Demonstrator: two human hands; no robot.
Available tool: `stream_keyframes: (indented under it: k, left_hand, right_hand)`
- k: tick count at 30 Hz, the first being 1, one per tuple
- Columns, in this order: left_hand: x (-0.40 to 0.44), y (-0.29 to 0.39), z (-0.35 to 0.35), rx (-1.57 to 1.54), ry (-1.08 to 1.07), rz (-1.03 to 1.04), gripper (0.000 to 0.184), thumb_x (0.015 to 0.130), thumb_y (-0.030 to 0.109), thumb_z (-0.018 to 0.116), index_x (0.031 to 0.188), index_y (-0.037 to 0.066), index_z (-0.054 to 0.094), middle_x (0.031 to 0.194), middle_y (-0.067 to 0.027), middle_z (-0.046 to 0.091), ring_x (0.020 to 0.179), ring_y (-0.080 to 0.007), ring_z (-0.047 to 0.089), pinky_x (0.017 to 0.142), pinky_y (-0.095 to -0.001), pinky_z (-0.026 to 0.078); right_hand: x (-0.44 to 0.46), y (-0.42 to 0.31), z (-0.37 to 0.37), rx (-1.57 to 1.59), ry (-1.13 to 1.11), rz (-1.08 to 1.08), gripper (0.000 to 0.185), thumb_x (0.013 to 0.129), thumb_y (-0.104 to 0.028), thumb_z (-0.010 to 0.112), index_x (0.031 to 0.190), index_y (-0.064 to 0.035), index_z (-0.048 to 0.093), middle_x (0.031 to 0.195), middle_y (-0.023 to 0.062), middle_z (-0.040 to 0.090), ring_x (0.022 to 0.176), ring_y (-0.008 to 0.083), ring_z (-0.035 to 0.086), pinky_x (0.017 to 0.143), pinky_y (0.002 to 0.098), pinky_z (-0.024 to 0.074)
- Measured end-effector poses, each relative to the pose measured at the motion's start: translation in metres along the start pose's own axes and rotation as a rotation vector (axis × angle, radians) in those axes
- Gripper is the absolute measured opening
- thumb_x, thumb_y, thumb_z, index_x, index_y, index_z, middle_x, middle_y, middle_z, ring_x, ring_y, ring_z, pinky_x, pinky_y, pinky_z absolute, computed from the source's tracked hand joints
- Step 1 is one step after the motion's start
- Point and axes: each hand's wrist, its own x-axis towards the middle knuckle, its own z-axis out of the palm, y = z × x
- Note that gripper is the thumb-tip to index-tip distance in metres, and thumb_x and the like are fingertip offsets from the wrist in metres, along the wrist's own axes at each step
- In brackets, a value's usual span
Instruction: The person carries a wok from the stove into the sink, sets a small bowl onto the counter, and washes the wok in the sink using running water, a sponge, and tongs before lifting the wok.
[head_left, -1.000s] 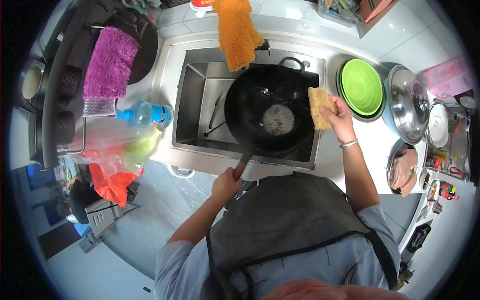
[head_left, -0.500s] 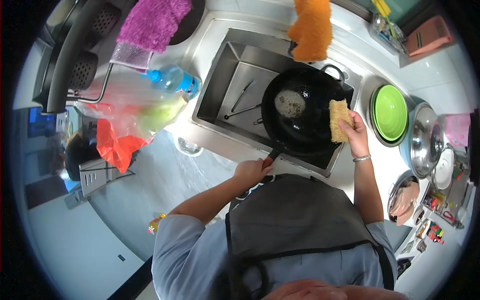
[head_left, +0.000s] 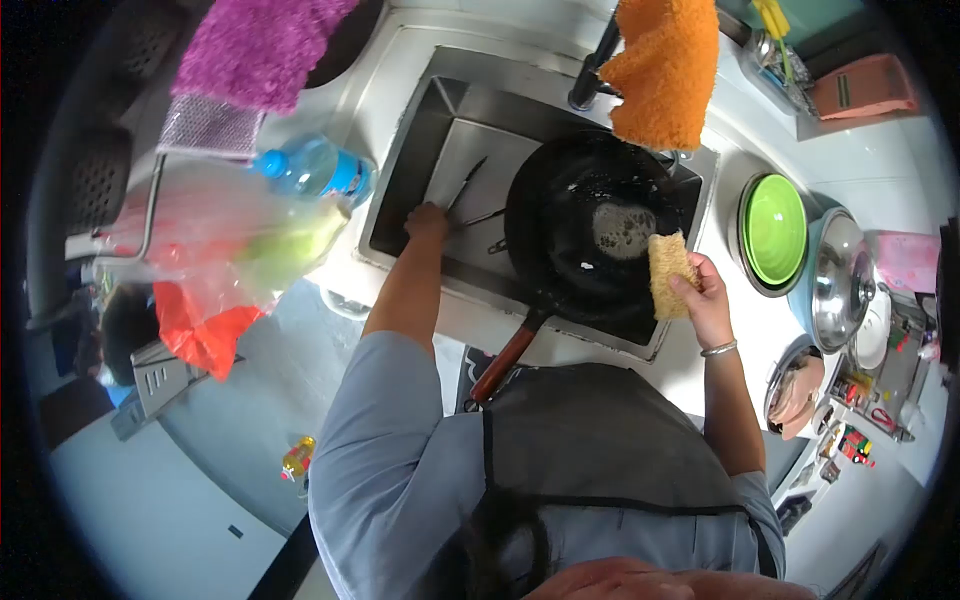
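holding a coarse, straw-yellow sponge (head_left: 666, 277) is the right hand (head_left: 709, 303), the left hand (head_left: 427, 221), its grip unclear.

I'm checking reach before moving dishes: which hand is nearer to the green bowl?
Right. The right hand, holding a tan scrub pad, is left of the green bowl, apart from it; the left hand reaches into the sink, across the wok.

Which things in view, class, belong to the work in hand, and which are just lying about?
Probably in the job:
scrubbing pad, in the right hand
black wok
sink
thin utensil by the left hand, grip unclear

Just lying about, it seems:
green bowl
plastic bottle
shiny lid
purple cloth, hanging
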Motion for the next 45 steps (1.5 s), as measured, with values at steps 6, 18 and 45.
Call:
stream_keyframes:
  k: [6, 18, 45]
  left_hand:
    - [0.010, 0.020, 0.009, 0.004, -0.119, -0.051, 0.055, 0.082, 0.041, 0.062, 0.124, 0.006, 0.057, 0.123, -0.0164, 0.062, 0.116, -0.0323, 0.059, 0.096, -0.0454, 0.046]
    - [0.023, 0.002, -0.018, -0.196, -0.214, 0.354, 0.067, 0.074, 0.049, 0.077, 0.108, -0.004, 0.053, 0.096, -0.0176, 0.065, 0.085, -0.0287, 0.065, 0.071, -0.0381, 0.052]
    - [-0.280, 0.039, -0.145, -0.660, 0.154, 0.553, 0.017, 0.092, 0.013, 0.059, 0.104, 0.006, 0.048, 0.077, -0.0160, 0.060, 0.072, -0.0311, 0.060, 0.065, -0.0395, 0.046]
  right_hand:
    - [-0.015, 0.006, 0.001, 0.015, 0.039, 0.030, 0.034, 0.087, -0.003, 0.067, 0.119, -0.0018, 0.055, 0.107, 0.0033, 0.064, 0.097, 0.0103, 0.060, 0.087, 0.0259, 0.0479]
    - [0.014, 0.041, 0.009, -0.037, -0.009, 0.006, 0.038, 0.084, -0.015, 0.073, 0.116, -0.0047, 0.055, 0.107, 0.0057, 0.063, 0.098, 0.0130, 0.060, 0.086, 0.0278, 0.0481]
    - [0.061, 0.012, 0.074, -0.172, -0.139, -0.447, 0.047, 0.076, -0.015, 0.068, 0.121, -0.0066, 0.056, 0.112, 0.0176, 0.062, 0.103, 0.0348, 0.060, 0.093, 0.0413, 0.0474]
